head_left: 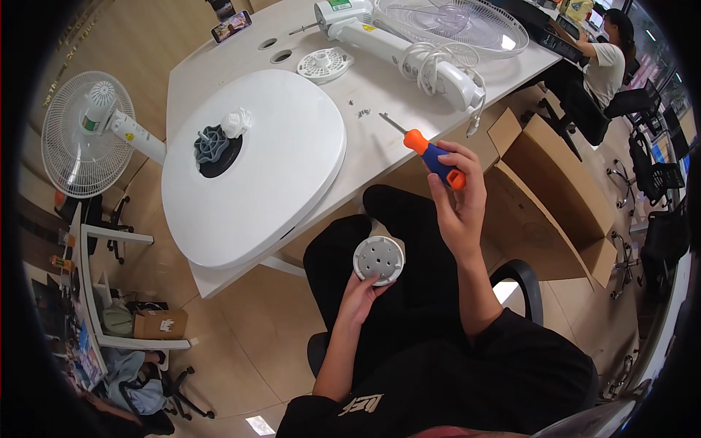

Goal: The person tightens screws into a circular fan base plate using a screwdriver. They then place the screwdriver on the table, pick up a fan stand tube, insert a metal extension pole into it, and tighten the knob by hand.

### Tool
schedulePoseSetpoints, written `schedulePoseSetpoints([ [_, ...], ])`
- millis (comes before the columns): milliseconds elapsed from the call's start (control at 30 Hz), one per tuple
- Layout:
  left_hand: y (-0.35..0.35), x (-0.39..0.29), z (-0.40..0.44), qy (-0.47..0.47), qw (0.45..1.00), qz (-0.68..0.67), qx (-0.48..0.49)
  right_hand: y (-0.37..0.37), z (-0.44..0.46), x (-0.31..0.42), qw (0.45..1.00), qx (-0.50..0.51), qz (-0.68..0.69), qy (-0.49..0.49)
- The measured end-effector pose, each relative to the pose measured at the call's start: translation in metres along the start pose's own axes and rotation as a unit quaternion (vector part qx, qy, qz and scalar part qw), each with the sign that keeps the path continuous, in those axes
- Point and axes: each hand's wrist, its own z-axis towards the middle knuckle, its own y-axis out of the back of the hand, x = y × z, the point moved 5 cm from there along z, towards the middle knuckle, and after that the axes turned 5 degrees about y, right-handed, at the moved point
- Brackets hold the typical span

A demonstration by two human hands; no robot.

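Round-ended fan part [379,260], pale shell with grey face and several small holes: upright-facing in the lap, clear of the table. Left hand [356,301] closed on its near rim, thumb on the face. Short pale neck visible behind the round end.

Screwdriver [437,160], blue and orange handle: held in the air by the right hand [461,201], fingers and thumb gripping the handle. Metal shaft points up and toward the table, tip over or near its edge; contact cannot be told. Hands apart, right one farther forward.

Table [380,142], white. Near its left end, large white fan base [292,153], rounded, with dark recess [228,157]. Grey lobed knob [211,144] at the recess; crumpled white wrapping [236,123] just beside the knob.

Beyond the base: round vented cover [324,66], small loose screws [363,113], two cable holes [280,56]. White fan body [383,44] lies across the far side, cord [431,62] bunched on it. Wire grille [467,25] beside the body. Phone [232,26] at the far left edge, screen lit.

Floor, right: open cardboard box [548,212], tilted. Left of the table: another fan [87,139], head caged. Far right: seated person [607,69], pale top.
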Motion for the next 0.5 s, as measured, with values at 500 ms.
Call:
schedulePoseSetpoints([
  [500,0.0,0.002,-0.017,-0.03,0.986,-0.074,0.149,-0.017,0.0,-0.029,1.0,0.006,-0.01,-0.015],
])
